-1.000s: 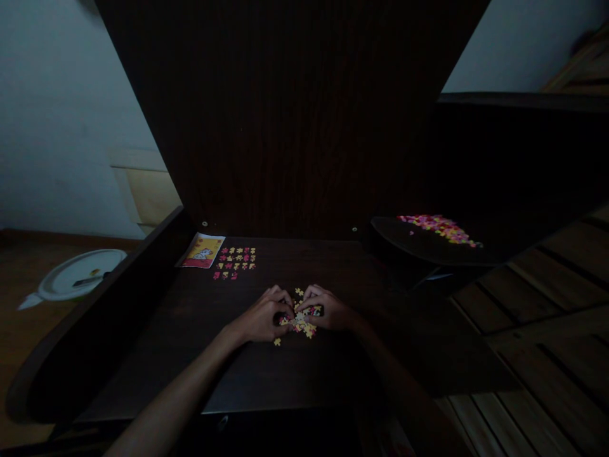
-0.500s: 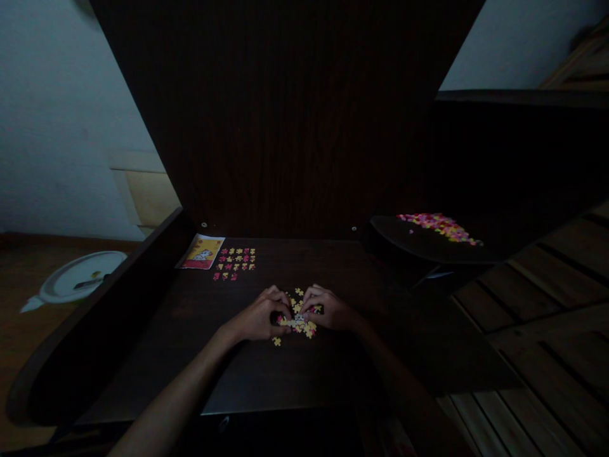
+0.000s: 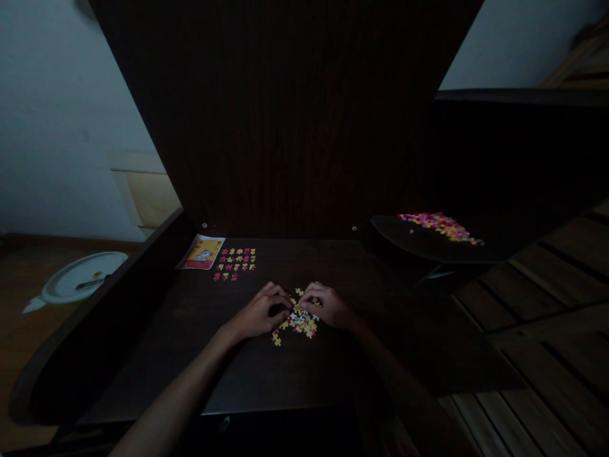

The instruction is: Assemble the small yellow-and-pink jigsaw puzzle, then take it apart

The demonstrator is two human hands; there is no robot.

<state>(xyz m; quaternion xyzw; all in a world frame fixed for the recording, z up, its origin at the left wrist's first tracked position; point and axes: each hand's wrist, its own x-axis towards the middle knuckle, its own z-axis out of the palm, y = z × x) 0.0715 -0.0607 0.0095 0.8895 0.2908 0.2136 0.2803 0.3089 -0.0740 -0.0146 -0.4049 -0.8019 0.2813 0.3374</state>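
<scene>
Loose jigsaw puzzle pieces (image 3: 299,325), mostly yellow with some pink and white, lie in a small heap on the dark tabletop. At the heap's left side is my left hand (image 3: 262,311), its fingers curled and closed towards the thumb. My right hand (image 3: 329,307) is closed too, thumb and bent fingertips together over the right and upper part of the heap. Whatever sits between the fingertips of either hand is too small and dark to make out. Further back on the left, separate puzzle pieces (image 3: 236,259) are laid out in rows beside a yellow-and-red picture sheet (image 3: 203,252).
Many pink, red and yellow pieces (image 3: 440,225) lie piled on a rounded side shelf (image 3: 404,244) at the right. A dark upright panel (image 3: 285,127) rises behind the tabletop (image 3: 190,336). Beyond the raised left edge (image 3: 109,304) is a white oval tray (image 3: 61,284).
Both hands have shifted slightly back from the heap's front, and their fingertips have drawn apart from the middle. More of the white and yellow pieces now shows.
</scene>
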